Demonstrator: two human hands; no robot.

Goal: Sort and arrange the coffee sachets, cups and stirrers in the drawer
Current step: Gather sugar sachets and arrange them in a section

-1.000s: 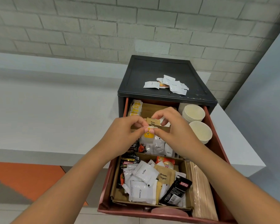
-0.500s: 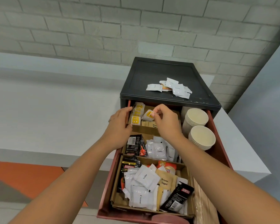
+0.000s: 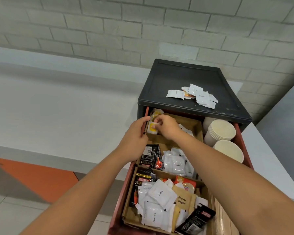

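We read this as an office pantry corner. A dark drawer unit (image 3: 176, 77) stands against a painted brick wall (image 3: 109, 22), its red drawer (image 3: 241, 138) stocked with single-serve coffee sachets (image 3: 160, 193), cream sachets (image 3: 154, 216) and brown sugar sachets (image 3: 182, 200) in cardboard compartments (image 3: 192, 122), with stacked paper cups (image 3: 221, 131) on the right. To the left runs a plain grey ledge (image 3: 58, 107) above orange-and-grey flooring (image 3: 37, 180).

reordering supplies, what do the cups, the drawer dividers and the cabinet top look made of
Cups: likely paper, matte cream; thin rolled rims, nested in a stack.
Dividers: brown cardboard, matte, with raw cut edges and bent walls.
Cabinet top: probably moulded plastic, dark grey with a dull sheen; raised rim, pale scuffs near the front. Painted metal cannot be excluded.
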